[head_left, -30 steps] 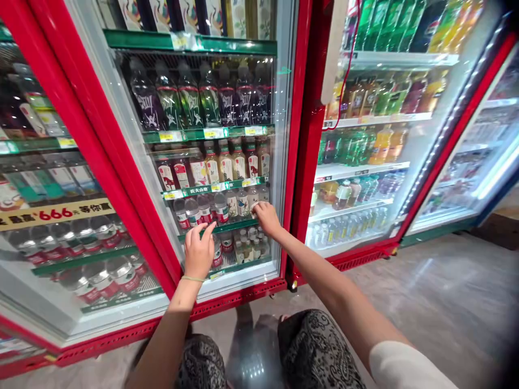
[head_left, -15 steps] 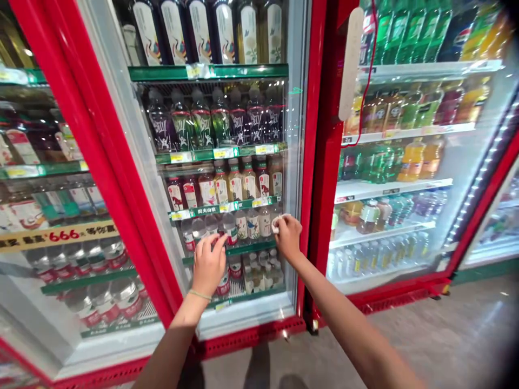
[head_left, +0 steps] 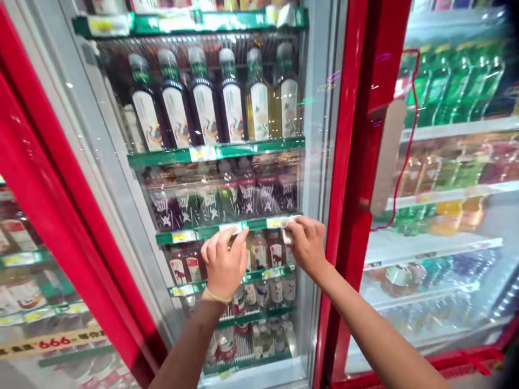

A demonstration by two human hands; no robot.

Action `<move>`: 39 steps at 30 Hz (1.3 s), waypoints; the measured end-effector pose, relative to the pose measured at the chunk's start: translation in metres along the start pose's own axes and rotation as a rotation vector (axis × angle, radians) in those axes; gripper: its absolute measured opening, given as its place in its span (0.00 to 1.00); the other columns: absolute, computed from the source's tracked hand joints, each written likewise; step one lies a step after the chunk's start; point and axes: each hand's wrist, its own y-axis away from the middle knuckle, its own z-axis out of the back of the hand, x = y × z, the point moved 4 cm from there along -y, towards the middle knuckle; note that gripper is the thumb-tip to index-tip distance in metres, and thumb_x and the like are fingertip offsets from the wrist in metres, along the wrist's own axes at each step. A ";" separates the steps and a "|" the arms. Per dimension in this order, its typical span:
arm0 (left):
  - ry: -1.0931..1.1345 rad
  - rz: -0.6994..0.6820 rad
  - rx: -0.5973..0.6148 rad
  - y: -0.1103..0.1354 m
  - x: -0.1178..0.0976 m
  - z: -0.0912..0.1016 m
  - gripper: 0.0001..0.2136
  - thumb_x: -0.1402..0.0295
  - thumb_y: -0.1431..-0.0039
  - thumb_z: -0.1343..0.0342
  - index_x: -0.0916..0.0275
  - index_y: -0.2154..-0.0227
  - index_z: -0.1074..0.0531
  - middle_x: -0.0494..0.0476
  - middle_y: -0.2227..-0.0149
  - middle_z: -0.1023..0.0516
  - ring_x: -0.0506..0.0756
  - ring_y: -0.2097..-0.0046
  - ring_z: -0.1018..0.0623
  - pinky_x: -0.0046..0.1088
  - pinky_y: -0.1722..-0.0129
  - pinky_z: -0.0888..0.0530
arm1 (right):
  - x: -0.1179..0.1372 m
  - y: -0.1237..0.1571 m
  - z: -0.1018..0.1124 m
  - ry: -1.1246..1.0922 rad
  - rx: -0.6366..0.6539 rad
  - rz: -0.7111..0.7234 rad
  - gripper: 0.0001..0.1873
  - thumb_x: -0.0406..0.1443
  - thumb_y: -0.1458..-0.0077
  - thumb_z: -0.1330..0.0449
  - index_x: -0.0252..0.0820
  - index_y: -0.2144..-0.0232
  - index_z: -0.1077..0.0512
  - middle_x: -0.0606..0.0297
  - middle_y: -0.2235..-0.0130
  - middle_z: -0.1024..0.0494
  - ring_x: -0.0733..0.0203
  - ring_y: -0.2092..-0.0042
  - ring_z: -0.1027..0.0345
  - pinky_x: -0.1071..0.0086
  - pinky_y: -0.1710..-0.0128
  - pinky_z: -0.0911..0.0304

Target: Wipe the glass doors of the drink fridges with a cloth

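Observation:
My right hand (head_left: 308, 243) is closed on a crumpled white tissue (head_left: 288, 229), up against the glass door of a red-framed drinks fridge (head_left: 344, 162). To its left, my left hand (head_left: 225, 262) is raised in front of the same glass with bent fingers and the thumb apart; nothing shows in it. A thin pale band (head_left: 217, 296) circles the left wrist. Behind the hands, a green shelf edge (head_left: 259, 222) with price labels runs across. Small bottles (head_left: 276, 253) stand on the shelf below it, partly hidden by my hands.
Tall dark bottles (head_left: 203, 111) line an upper shelf, with purple and green drinks (head_left: 247, 192) beneath. A long pale handle (head_left: 388, 156) and a red cord (head_left: 409, 146) are at right, beside another lit fridge. A red door frame (head_left: 60, 210) slants along the left.
The view has tilted up and come closer, so higher shelves show and the floor has mostly left the picture. Both hands are now higher against the shelves, the right one still gripping the tissue.

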 end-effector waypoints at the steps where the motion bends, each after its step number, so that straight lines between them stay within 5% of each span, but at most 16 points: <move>1: -0.009 0.012 -0.003 -0.031 0.009 0.005 0.19 0.72 0.38 0.39 0.53 0.45 0.23 0.63 0.49 0.22 0.62 0.44 0.27 0.43 0.41 0.36 | 0.001 -0.029 0.000 -0.007 -0.018 -0.026 0.12 0.31 0.35 0.44 0.46 0.52 0.26 0.58 0.52 0.27 0.53 0.50 0.36 0.61 0.50 0.43; 6: -0.027 0.046 0.021 -0.168 0.045 0.027 0.18 0.70 0.36 0.40 0.52 0.44 0.23 0.62 0.47 0.22 0.61 0.43 0.27 0.42 0.40 0.36 | 0.006 -0.141 0.000 -0.160 0.056 0.234 0.15 0.31 0.36 0.42 0.50 0.50 0.25 0.62 0.53 0.23 0.57 0.51 0.33 0.64 0.50 0.40; 10: 0.021 0.088 0.057 -0.257 0.066 0.038 0.21 0.69 0.35 0.43 0.50 0.40 0.25 0.62 0.43 0.24 0.63 0.38 0.29 0.44 0.36 0.38 | -0.032 -0.218 0.010 -0.147 -0.010 -0.128 0.20 0.31 0.33 0.48 0.46 0.43 0.27 0.53 0.44 0.24 0.47 0.40 0.34 0.51 0.42 0.38; 15: 0.088 0.120 0.090 -0.327 0.072 0.036 0.22 0.67 0.34 0.44 0.49 0.38 0.27 0.62 0.39 0.27 0.64 0.33 0.33 0.49 0.31 0.42 | -0.039 -0.276 0.014 -0.375 0.315 0.129 0.24 0.32 0.30 0.50 0.56 0.38 0.30 0.63 0.38 0.25 0.54 0.32 0.37 0.51 0.32 0.39; 19: 0.181 0.098 0.082 -0.341 0.059 0.025 0.23 0.68 0.34 0.44 0.50 0.37 0.28 0.62 0.37 0.28 0.65 0.31 0.37 0.54 0.29 0.47 | -0.059 -0.288 0.024 -0.260 0.166 -0.175 0.28 0.29 0.30 0.54 0.51 0.33 0.35 0.56 0.31 0.33 0.50 0.25 0.51 0.42 0.28 0.48; 23: 0.208 0.078 0.027 -0.343 0.047 0.020 0.23 0.69 0.35 0.43 0.49 0.38 0.28 0.62 0.39 0.27 0.67 0.31 0.37 0.58 0.29 0.50 | -0.048 -0.281 0.037 -0.333 0.319 0.160 0.24 0.30 0.29 0.50 0.59 0.39 0.28 0.66 0.41 0.22 0.59 0.36 0.33 0.58 0.34 0.36; 27: 0.264 0.050 -0.023 -0.350 0.023 0.017 0.17 0.70 0.36 0.42 0.51 0.45 0.23 0.62 0.43 0.24 0.66 0.35 0.32 0.58 0.31 0.45 | -0.067 -0.284 0.095 -0.244 0.235 0.008 0.19 0.32 0.32 0.45 0.52 0.44 0.24 0.61 0.47 0.21 0.54 0.46 0.28 0.60 0.46 0.30; 30: 0.447 0.029 -0.004 -0.349 -0.028 0.008 0.15 0.72 0.35 0.44 0.55 0.48 0.22 0.63 0.46 0.23 0.63 0.39 0.28 0.51 0.35 0.35 | -0.095 -0.273 0.163 -0.190 0.153 -0.168 0.21 0.28 0.38 0.48 0.45 0.47 0.24 0.55 0.50 0.24 0.52 0.49 0.29 0.58 0.49 0.31; 34: 0.782 0.087 0.183 -0.330 -0.130 -0.017 0.16 0.71 0.32 0.49 0.56 0.45 0.25 0.62 0.48 0.24 0.58 0.45 0.25 0.42 0.40 0.28 | -0.156 -0.236 0.238 -0.227 0.182 -0.488 0.17 0.28 0.45 0.49 0.45 0.58 0.25 0.59 0.58 0.24 0.54 0.55 0.29 0.60 0.53 0.33; 36: 0.892 0.258 0.301 -0.316 -0.174 -0.037 0.18 0.70 0.32 0.49 0.58 0.41 0.28 0.63 0.44 0.27 0.58 0.42 0.25 0.44 0.37 0.29 | -0.193 -0.220 0.255 -0.257 0.202 -0.655 0.14 0.31 0.45 0.50 0.45 0.60 0.27 0.61 0.61 0.25 0.54 0.58 0.30 0.61 0.55 0.33; 39: 0.970 0.609 0.492 -0.297 -0.216 -0.071 0.29 0.68 0.38 0.41 0.61 0.34 0.37 0.70 0.36 0.33 0.62 0.35 0.30 0.50 0.33 0.33 | -0.234 -0.213 0.242 -0.399 0.275 -0.837 0.12 0.37 0.45 0.48 0.45 0.61 0.28 0.62 0.60 0.24 0.54 0.57 0.31 0.61 0.54 0.35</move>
